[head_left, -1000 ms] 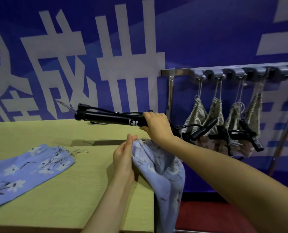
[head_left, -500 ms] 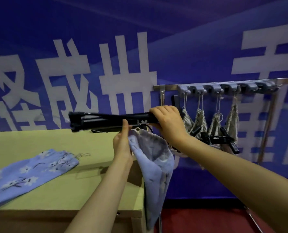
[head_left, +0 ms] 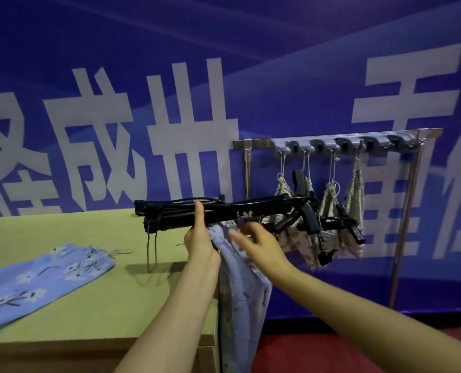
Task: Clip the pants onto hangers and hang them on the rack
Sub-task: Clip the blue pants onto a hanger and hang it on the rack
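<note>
My left hand (head_left: 200,239) grips a bundle of black clip hangers (head_left: 170,214), thumb upright across the bars, and holds the waistband of blue floral pants (head_left: 240,292) against it. The pants hang down past the table's right edge. My right hand (head_left: 255,242) is off the hangers, its blurred fingers stretched out and touching the pants' waistband just below the bars. A second pair of blue floral pants (head_left: 43,273) lies flat on the table at the left. The metal rack (head_left: 253,143) stands at the right against the wall.
The yellow-green table (head_left: 89,305) fills the lower left. Several beige patterned garments (head_left: 356,200) on black clip hangers hang from the rack's grey hooks (head_left: 329,144). The rack's right leg (head_left: 401,238) runs down to a red floor. A blue banner covers the wall.
My right hand let go of the hanger bundle and dropped to the pants' waistband. My left hand rose with the pants and took hold of the hangers.
</note>
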Tool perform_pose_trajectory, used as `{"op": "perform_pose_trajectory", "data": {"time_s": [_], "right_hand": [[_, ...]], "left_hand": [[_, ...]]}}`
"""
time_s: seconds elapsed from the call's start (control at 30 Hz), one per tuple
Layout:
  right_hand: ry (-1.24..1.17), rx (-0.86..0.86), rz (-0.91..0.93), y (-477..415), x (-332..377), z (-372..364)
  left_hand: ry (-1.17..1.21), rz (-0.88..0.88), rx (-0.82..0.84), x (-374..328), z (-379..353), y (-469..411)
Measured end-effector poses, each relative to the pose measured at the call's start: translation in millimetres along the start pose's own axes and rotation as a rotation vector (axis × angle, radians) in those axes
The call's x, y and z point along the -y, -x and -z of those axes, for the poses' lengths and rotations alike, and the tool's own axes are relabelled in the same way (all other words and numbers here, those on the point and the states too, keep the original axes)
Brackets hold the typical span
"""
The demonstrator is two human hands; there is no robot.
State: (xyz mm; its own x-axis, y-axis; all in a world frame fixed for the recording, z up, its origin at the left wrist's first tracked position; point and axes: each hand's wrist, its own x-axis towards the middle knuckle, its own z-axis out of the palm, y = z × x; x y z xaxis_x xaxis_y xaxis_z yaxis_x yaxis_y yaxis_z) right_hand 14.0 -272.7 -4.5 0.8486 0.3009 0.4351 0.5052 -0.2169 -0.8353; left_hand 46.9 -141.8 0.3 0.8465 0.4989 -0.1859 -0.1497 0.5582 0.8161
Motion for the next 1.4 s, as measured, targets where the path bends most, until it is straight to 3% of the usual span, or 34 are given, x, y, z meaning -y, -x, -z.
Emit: {"op": "perform_pose_trajectory", "data": {"time_s": [0.03,0.1,0.2,0.3,0.43,0.57,0.63,0.73,0.8,1.0,1.17,1.3,1.4], "right_hand": [[-0.284,-0.002,-0.188,-5.9,-0.5,-2.7],[-0.729,-0.09,-0.347,-18.0,0.0,0.5],[-1.165,-0.163,-0.326,-34.4,10.6,1.8],[-1.281,-0.269,-0.26,-53.1,21.1,3.8],[-1.206,-0.513,-0.18,-74.3,39.6,37.3],[-1.119,-0.702,-0.046,-94.2,51.0,75.3],[-1.084,-0.743,0.0,-98.0,57.9,89.6],[-0.91,-0.672,0.004,-93.2,62.2,91.1],[-0.769,-0.577,-0.02,-84.6,60.5,76.6],[-0.587,-0.365,-0.022,-59.7,56.4,11.8],[-0.562,-0.299,-0.026,-51.3,54.2,-3.3],[-0.544,-0.325,0.028,-52.7,68.3,14.0],[-0.451,-0.306,0.071,-49.4,74.2,22.0]], "left_hand": [[-0.007,-0.002,0.017,0.9,-0.4,-0.7],[-0.024,-0.003,0.08,3.9,-1.7,-0.3],[-0.031,0.01,0.186,2.9,-1.2,1.1],[-0.091,0.045,0.269,4.4,2.8,-0.4],[-0.146,0.256,0.426,13.0,25.3,-6.4],[-0.109,0.355,0.263,10.0,48.2,-4.5],[-0.155,0.252,0.186,3.5,43.2,4.2],[-0.455,-0.103,0.064,1.8,34.8,10.0],[-0.625,-0.291,0.122,2.9,31.4,9.7],[-0.929,-0.565,0.269,-8.8,23.4,6.4],[-1.035,-0.581,0.354,-16.7,30.0,9.0],[-1.025,-0.463,0.297,-23.4,35.1,12.0],[-0.979,-0.383,0.345,-25.0,25.6,25.4]]}}
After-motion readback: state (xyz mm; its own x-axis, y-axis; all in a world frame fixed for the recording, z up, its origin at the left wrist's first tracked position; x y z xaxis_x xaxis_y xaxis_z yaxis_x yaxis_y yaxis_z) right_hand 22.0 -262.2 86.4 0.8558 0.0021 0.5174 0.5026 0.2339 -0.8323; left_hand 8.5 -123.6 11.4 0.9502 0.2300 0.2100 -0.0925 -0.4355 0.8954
